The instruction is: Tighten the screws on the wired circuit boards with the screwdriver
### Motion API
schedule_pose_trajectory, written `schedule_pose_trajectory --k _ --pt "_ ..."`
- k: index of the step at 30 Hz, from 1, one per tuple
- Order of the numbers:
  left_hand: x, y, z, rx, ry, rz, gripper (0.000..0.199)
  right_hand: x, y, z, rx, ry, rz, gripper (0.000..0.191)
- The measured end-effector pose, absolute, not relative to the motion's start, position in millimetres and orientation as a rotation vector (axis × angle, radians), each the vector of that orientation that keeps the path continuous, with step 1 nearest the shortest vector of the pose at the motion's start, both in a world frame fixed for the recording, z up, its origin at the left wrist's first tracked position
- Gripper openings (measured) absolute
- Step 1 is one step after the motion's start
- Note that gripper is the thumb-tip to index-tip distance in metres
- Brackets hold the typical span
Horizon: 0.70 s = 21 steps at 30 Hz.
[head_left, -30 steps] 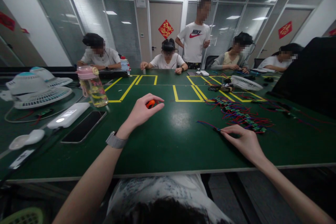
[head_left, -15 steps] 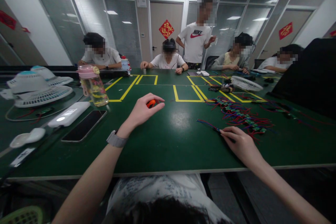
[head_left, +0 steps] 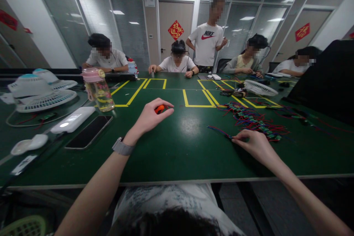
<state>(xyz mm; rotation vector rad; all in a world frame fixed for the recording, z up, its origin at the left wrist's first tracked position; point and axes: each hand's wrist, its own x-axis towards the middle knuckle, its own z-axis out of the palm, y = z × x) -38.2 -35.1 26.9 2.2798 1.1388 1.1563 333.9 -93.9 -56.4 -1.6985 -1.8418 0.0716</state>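
Right hand (head_left: 253, 145): thumb and forefinger are brought together at their tips and pinch one end of a red-and-blue lead (head_left: 218, 130); the remaining fingers are curled behind, and what they do is not fully visible. The lead is located over the near half of the desk (head_left: 177, 164), right of the middle. Its long axis runs from the pinch leftward and slightly toward the far edge, so the loose end points to the left hand's side; whether that end rests on the desk cannot be determined. Left hand (head_left: 155, 115): fingers and thumb curved, tips a little apart, with an orange item (head_left: 159, 109) visible between them; most of it is hidden, and whether it is gripped or merely sheltered cannot be told. The left hand is farther from the near edge than the pinch, and a bare stretch of desk separates it from the loose end. The right hand is clearly nearer the boards (head_left: 253, 120), a wired row just beyond its knuckles, slanting from near right to far left, roughly in line with the lead. Outward, a phone (head_left: 89, 132) and bottle (head_left: 99, 94) occupy the desk's left side; a fan (head_left: 260, 87) lies toward the far right corner.
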Motion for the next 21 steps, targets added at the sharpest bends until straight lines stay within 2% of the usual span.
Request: schedule_pose_trajectory --k 5,11,21 --pt "-39.6 -33.7 26.5 2.275 1.136 1.164 0.027 332.6 -103.5 -52.8 -1.701 -1.866 0.112 0.024" --pt "-40.8 -33.0 26.6 2.272 1.147 1.177 0.026 378.8 -138.5 -54.6 -1.556 -2.014 0.322 0.044" --pt "-40.6 -30.7 24.4 2.270 1.149 1.172 0.026 509.0 -164.0 -77.5 -1.735 -1.928 0.246 0.043"
